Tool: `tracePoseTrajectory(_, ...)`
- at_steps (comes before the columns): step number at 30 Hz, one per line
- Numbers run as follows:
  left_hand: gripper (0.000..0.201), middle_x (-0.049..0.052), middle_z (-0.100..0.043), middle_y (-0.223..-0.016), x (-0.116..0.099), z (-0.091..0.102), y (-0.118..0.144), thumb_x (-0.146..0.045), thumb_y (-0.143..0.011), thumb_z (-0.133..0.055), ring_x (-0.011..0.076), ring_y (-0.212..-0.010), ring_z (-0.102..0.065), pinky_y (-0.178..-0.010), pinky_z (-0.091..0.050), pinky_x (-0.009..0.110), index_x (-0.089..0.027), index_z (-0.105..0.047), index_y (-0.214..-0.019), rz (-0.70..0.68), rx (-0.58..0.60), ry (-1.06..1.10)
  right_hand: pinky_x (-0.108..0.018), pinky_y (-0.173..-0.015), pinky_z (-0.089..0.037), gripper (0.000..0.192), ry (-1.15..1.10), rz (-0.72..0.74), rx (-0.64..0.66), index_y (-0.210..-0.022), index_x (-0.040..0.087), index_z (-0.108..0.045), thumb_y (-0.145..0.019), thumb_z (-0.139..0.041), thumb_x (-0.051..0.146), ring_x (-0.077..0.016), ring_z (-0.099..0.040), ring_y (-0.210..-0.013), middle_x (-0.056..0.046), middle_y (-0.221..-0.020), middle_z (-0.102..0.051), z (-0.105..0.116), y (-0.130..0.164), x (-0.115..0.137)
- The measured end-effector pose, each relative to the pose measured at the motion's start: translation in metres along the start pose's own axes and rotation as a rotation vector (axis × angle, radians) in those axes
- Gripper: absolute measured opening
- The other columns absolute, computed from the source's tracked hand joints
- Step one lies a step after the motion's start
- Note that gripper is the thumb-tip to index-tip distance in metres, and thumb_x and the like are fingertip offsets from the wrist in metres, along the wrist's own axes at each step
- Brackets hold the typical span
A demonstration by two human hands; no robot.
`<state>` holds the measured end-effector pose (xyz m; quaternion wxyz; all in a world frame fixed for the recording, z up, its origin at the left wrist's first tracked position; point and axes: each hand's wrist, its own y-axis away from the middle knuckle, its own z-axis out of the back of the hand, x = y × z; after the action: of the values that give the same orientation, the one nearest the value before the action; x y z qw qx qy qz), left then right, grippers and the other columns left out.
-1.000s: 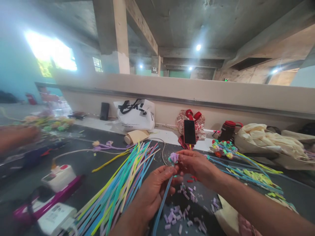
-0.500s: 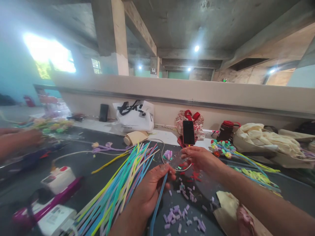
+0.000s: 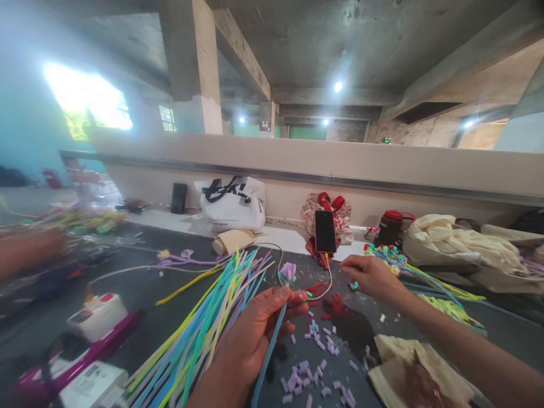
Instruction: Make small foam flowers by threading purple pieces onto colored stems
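Head view looks down on a dark table (image 3: 161, 300) strewn with craft bits. Left hand (image 3: 255, 334) is closed around a blue stem (image 3: 267, 357), thumb and fingers pinching it near the top; the stem runs down toward the lower edge of the picture and carries a small lilac flower (image 3: 289, 272) at its upper tip, just above the thumb. Right hand (image 3: 369, 275) is stretched out over the table, well apart from the left, fingers loosely curled and low over the surface beside a tiny teal piece (image 3: 352, 286); whether it grips anything cannot be told. Between the two hands lie red scraps (image 3: 334, 306), and nearer the person a scatter of lilac cut pieces (image 3: 306, 374). A fan of coloured stems (image 3: 208, 323) lies just left of the left hand. Behind, a phone (image 3: 325, 231) leans against a red-handled bag (image 3: 327, 212), next to a white bag (image 3: 233, 204). Finished stems with small flowers (image 3: 382, 252) lie just beyond the right hand. Another person's arm (image 3: 25, 252) shows blurred at the far left.
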<state>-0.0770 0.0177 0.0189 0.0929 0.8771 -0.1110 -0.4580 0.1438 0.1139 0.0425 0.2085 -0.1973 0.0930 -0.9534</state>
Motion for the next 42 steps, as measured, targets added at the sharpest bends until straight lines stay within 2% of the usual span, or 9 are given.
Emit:
tracePoseTrajectory(3,0.013,0.009,-0.065,-0.092,0.001,-0.002,0.001,-0.025,-0.066,-0.06,0.018,-0.082,-0.061,-0.048,-0.046,0.016,-0.015,-0.061,-0.074,0.005,0.033,0.022,-0.021,-0.059,-0.04,0.017,-0.266,0.186,0.022,-0.077,0.02,-0.062,-0.075,-0.047,0.029,-0.0129,-0.056,-0.066,0.0,-0.07,-0.063,-0.002,0.01,0.039)
tracePoseTrajectory(6,0.009,0.007,-0.067,-0.081,0.001,-0.005,0.0,-0.021,-0.066,-0.06,0.0171,-0.076,-0.062,-0.045,-0.044,0.015,-0.014,-0.06,-0.07,0.003,0.053,0.046,-0.021,-0.057,-0.04,0.018,-0.291,0.308,-0.009,-0.081,0.019,-0.062,-0.07,-0.055,0.032,-0.0118,-0.055,-0.063,-0.001,-0.074,-0.06,-0.005,0.018,0.066)
tracePoseTrajectory(12,0.007,0.002,-0.063,-0.063,0.002,-0.008,-0.001,-0.019,-0.066,-0.06,0.0139,-0.065,-0.061,-0.04,-0.043,0.014,-0.013,-0.058,-0.064,-0.004,0.066,0.035,-0.02,-0.061,-0.039,0.011,-0.182,0.489,0.005,-0.077,0.022,-0.063,-0.073,-0.054,0.023,-0.0102,-0.054,-0.068,0.0,-0.077,-0.058,-0.012,0.017,0.076)
tracePoseTrajectory(15,0.005,0.005,-0.065,-0.073,0.003,-0.007,-0.001,-0.018,-0.065,-0.061,0.0151,-0.068,-0.061,-0.04,-0.042,0.014,-0.014,-0.058,-0.066,0.005,0.046,0.025,-0.019,-0.059,-0.038,0.01,-0.17,0.457,-0.009,-0.071,0.019,-0.063,-0.072,-0.054,0.021,-0.0098,-0.054,-0.064,0.0,-0.07,-0.059,-0.009,0.015,0.069)
tracePoseTrajectory(20,0.008,0.008,-0.067,-0.079,0.003,-0.005,-0.002,-0.018,-0.064,-0.061,0.0123,-0.062,-0.061,-0.038,-0.042,0.014,-0.014,-0.059,-0.071,-0.02,-0.061,0.024,-0.019,-0.047,-0.033,0.016,-0.107,0.196,0.011,-0.061,0.017,-0.06,-0.07,-0.055,0.029,-0.01,-0.05,-0.051,0.002,-0.054,-0.058,0.007,0.015,0.045)
tracePoseTrajectory(32,0.011,0.004,-0.067,-0.074,-0.012,-0.001,-0.001,-0.021,-0.064,-0.061,0.0091,-0.056,-0.059,-0.038,-0.04,0.013,-0.016,-0.06,-0.074,-0.169,-0.261,-0.012,-0.022,-0.042,-0.02,0.039,0.396,-0.059,0.012,-0.052,0.019,-0.057,-0.074,-0.042,0.047,-0.0136,-0.049,-0.047,-0.003,-0.05,-0.056,0.01,0.019,-0.053)
tracePoseTrajectory(37,0.012,0.003,-0.067,-0.074,-0.012,0.0,-0.002,-0.021,-0.065,-0.06,0.0087,-0.056,-0.058,-0.038,-0.04,0.013,-0.017,-0.059,-0.076,-0.183,-0.3,-0.045,-0.022,-0.044,-0.026,0.03,0.328,-0.016,0.079,-0.057,0.019,-0.061,-0.075,-0.045,0.037,-0.0144,-0.052,-0.051,-0.003,-0.052,-0.057,0.014,0.023,-0.061)
tracePoseTrajectory(39,0.01,0.003,-0.067,-0.074,-0.011,-0.001,-0.002,-0.021,-0.065,-0.06,0.0086,-0.056,-0.057,-0.037,-0.039,0.013,-0.017,-0.059,-0.074,-0.174,-0.3,-0.048,-0.02,-0.049,-0.032,0.018,0.266,0.049,0.139,-0.071,0.021,-0.065,-0.072,-0.048,0.03,-0.0133,-0.054,-0.058,-0.001,-0.064,-0.061,0.018,0.025,-0.056)
tracePoseTrajectory(42,0.008,0.003,-0.066,-0.074,-0.011,-0.003,-0.002,-0.02,-0.066,-0.059,0.0086,-0.056,-0.057,-0.037,-0.039,0.013,-0.016,-0.06,-0.073,-0.162,-0.291,-0.047,-0.02,-0.058,-0.036,0.024,0.122,0.139,0.167,-0.09,0.023,-0.062,-0.069,-0.053,0.027,-0.0135,-0.055,-0.07,-0.001,-0.082,-0.061,0.027,0.027,-0.046)
